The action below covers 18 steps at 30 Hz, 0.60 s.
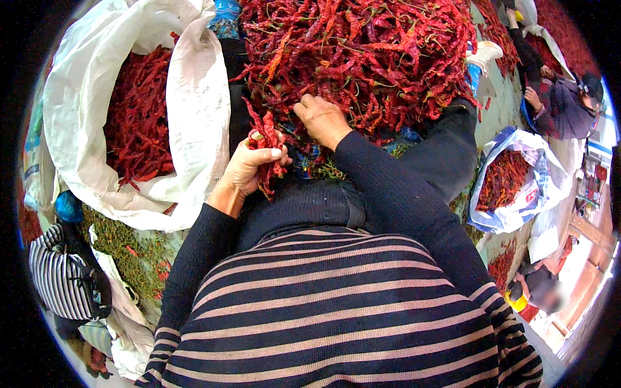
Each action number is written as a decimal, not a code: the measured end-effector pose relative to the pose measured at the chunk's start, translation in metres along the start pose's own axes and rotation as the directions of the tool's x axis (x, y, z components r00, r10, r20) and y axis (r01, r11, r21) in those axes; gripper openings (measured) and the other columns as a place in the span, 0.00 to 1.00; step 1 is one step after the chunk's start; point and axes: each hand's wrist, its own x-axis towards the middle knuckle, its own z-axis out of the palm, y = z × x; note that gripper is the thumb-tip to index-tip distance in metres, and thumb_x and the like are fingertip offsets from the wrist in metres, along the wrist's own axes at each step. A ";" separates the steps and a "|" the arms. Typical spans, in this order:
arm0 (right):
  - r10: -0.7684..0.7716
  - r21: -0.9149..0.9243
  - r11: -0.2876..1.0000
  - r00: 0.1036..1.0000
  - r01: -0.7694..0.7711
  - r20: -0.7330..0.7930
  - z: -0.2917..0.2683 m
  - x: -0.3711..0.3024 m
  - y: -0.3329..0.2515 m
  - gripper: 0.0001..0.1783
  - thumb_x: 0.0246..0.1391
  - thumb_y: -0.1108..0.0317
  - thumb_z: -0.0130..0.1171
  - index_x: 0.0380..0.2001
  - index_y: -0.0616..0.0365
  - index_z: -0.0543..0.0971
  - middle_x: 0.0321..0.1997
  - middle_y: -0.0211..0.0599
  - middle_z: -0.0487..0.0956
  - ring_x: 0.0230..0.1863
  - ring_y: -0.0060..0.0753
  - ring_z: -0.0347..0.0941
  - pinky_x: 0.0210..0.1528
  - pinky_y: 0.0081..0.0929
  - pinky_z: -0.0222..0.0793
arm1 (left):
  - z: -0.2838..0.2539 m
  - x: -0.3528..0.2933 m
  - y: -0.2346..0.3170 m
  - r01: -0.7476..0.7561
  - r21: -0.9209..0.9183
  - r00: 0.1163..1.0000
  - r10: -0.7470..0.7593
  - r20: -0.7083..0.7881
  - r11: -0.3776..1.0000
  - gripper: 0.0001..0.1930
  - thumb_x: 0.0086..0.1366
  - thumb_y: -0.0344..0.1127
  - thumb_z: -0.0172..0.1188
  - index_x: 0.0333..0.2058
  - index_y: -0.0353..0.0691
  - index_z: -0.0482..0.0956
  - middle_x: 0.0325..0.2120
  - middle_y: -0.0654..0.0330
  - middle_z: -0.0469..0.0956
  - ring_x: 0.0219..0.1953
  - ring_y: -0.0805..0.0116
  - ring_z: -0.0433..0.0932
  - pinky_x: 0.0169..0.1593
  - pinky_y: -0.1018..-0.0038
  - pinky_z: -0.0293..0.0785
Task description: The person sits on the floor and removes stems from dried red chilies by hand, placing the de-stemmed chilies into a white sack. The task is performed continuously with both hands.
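A big heap of dried red chilies (362, 58) lies before me, between my legs. My left hand (255, 158) is closed around a small bunch of dried chilies (266, 129), held upright just left of the heap's near edge. At that near edge, my right hand (321, 119) rests with its fingers curled down into the chilies; the fingertips are hidden, so what they grip does not show. Green stems (328, 169) lie below the heap, close to my lap.
At my left stands a large white woven sack (200, 110), its rolled rim around dried chilies. A smaller white-and-blue bag (550, 187) of chilies is on the right. Loose stems (126, 252) litter the floor. Other people sit at the far right (569, 110), lower right (540, 284) and left (68, 271).
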 end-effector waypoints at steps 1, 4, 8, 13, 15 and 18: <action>0.009 0.001 1.000 1.000 -0.009 -0.028 0.000 -0.003 0.004 0.05 0.45 0.70 0.46 0.26 0.54 0.72 0.30 0.36 0.70 0.33 0.38 0.70 0.31 0.32 0.70 | 0.000 0.000 0.001 -0.006 0.011 1.000 0.006 0.009 1.000 0.17 0.45 0.22 0.61 0.36 0.33 0.70 0.24 0.58 0.73 0.25 0.67 0.74 0.37 0.68 0.74; 0.060 -0.003 0.998 0.994 -0.060 -0.092 -0.009 -0.010 0.018 0.04 0.40 0.71 0.50 0.25 0.53 0.71 0.29 0.37 0.69 0.31 0.38 0.70 0.30 0.33 0.70 | 0.003 -0.003 0.001 -0.013 0.065 1.000 0.014 -0.016 0.998 0.17 0.44 0.23 0.61 0.36 0.33 0.70 0.24 0.60 0.72 0.25 0.69 0.73 0.37 0.69 0.74; 0.128 0.053 0.991 0.982 -0.122 -0.137 -0.029 -0.011 0.034 0.06 0.40 0.72 0.49 0.27 0.53 0.70 0.30 0.38 0.67 0.30 0.43 0.71 0.28 0.36 0.70 | -0.001 -0.004 0.002 -0.043 0.113 0.999 0.045 -0.011 0.993 0.16 0.42 0.23 0.60 0.34 0.32 0.71 0.23 0.60 0.72 0.24 0.70 0.72 0.35 0.70 0.74; 0.095 0.137 0.988 0.981 -0.072 -0.168 -0.032 0.006 0.035 0.12 0.37 0.74 0.51 0.31 0.51 0.70 0.30 0.38 0.67 0.30 0.45 0.69 0.29 0.36 0.69 | -0.012 -0.007 0.002 -0.051 0.125 0.998 0.053 -0.015 0.991 0.13 0.42 0.23 0.59 0.31 0.33 0.71 0.22 0.60 0.71 0.23 0.70 0.72 0.34 0.71 0.73; 0.049 0.112 0.993 0.987 -0.033 -0.151 -0.032 0.018 0.026 0.10 0.41 0.73 0.50 0.31 0.50 0.69 0.30 0.39 0.67 0.31 0.43 0.71 0.30 0.36 0.70 | -0.011 -0.010 0.003 -0.059 0.136 0.996 0.067 -0.051 0.989 0.12 0.43 0.24 0.59 0.30 0.33 0.71 0.21 0.60 0.71 0.23 0.70 0.72 0.34 0.71 0.73; 0.038 0.005 0.999 0.998 -0.038 -0.042 -0.025 0.031 0.009 0.10 0.42 0.73 0.49 0.32 0.50 0.69 0.30 0.39 0.68 0.30 0.40 0.73 0.27 0.37 0.71 | -0.017 -0.009 0.001 -0.049 0.133 0.995 0.060 -0.078 0.990 0.12 0.43 0.24 0.59 0.30 0.33 0.71 0.21 0.60 0.72 0.23 0.70 0.72 0.34 0.72 0.73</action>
